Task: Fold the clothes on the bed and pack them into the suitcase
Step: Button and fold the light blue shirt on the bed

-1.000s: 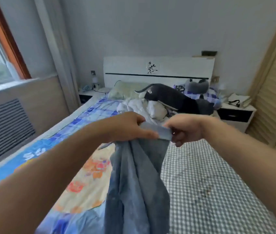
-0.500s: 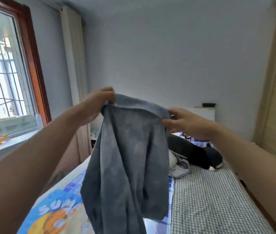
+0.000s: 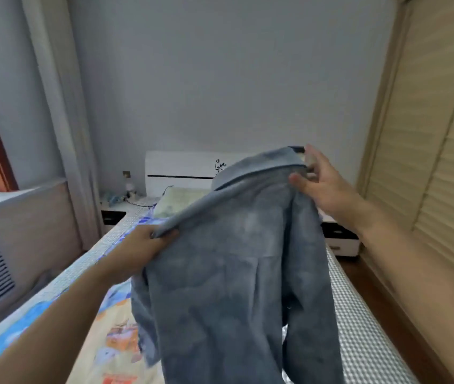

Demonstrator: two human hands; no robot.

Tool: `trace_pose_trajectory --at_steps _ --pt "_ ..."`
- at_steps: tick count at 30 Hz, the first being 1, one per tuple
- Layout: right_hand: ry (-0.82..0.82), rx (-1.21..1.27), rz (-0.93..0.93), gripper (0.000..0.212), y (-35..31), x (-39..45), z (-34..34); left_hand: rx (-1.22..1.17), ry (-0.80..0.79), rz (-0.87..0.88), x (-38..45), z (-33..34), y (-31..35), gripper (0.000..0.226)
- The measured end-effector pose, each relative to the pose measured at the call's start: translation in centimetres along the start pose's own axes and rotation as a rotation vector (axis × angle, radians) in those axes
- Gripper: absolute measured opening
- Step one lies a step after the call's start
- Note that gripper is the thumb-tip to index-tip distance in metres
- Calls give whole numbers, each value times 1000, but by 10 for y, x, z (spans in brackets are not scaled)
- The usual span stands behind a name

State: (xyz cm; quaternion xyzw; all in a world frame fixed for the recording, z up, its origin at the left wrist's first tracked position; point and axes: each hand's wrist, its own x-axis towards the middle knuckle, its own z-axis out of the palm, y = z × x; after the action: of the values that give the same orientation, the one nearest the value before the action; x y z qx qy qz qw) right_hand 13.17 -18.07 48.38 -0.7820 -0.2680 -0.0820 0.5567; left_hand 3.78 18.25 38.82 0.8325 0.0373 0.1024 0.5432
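Currently both hands up over the bed [image 3: 364,336], holding a blue-grey garment [image 3: 236,273] in the air between them. Left hand [image 3: 139,250] has its grip clamped on the garment's left edge, fingers curled round a fold of cloth, sitting lower than the right. Right hand [image 3: 322,187] is at the collar end, top right: thumb pressed on the front of the fabric, fingers behind it, so pinching the collar edge. Garment hangs slanted, collar high on the right, the rest draping down past the bottom of the frame, above the mattress; cannot tell if the lower end touches it. Bed has a grey checked sheet on the right side and a colourful cartoon-print cover [image 3: 114,342] on the left. White headboard [image 3: 181,170] at the far end, with a pale pillow [image 3: 181,200] below it. Nightstand [image 3: 114,212] at far left of the headboard, another nightstand [image 3: 342,242] at right. Slatted wardrobe doors [image 3: 436,151] along the right wall. No suitcase in view.
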Motion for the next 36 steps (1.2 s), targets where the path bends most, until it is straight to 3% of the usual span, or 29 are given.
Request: trace_pose_trajectory --at_steps 2,3,5,7,9,11,13,14,15,17,19,21,23,26,29,33,36 --pt "-287 -239 288 20 77 -52 -6 -46 -58 7 -7 23 21 31" --pt "-353 -394 381 4 122 -80 -9 -26 -82 -26 -9 36 23 41" --pt "-221 -495 500 21 186 -124 -25 88 -191 -150 -16 61 16 49" --pt "-118 -177 602 15 202 -145 -56 139 -304 -346 -27 75 11 56" --pt "-184 191 684 24 191 -147 -95 -40 -345 -530 -32 77 11 89" --pt "-297 359 635 35 170 -143 -131 -130 -388 -544 -33 73 20 97" --pt "-357 422 602 32 157 -131 -149 -99 -386 -473 -33 71 30 82" --pt "-310 297 549 27 159 -127 -149 -48 -355 -445 -31 74 31 69" --pt "-279 13 441 22 168 -120 -143 49 -288 -397 -29 80 26 53" --pt "-25 -588 198 24 198 -115 -121 472 -49 -140 -22 96 4 23" --pt "91 -647 116 25 235 -127 -105 712 270 170 -23 120 -28 22" --pt "90 -421 219 24 262 -137 -98 576 396 157 -29 147 -45 26" --pt "38 -336 319 25 275 -142 -86 473 198 -66 -24 171 -77 27" --pt "-46 -250 410 22 271 -137 -57 438 -186 -237 -3 211 -128 3" --pt "-242 -81 502 28 253 -134 -46 378 -430 -292 26 254 -164 46" --pt "-454 100 536 17 229 -144 -76 211 -482 -290 59 297 -165 59" --pt "-376 285 553 8 216 -151 -99 112 -643 -398 77 323 -170 51"
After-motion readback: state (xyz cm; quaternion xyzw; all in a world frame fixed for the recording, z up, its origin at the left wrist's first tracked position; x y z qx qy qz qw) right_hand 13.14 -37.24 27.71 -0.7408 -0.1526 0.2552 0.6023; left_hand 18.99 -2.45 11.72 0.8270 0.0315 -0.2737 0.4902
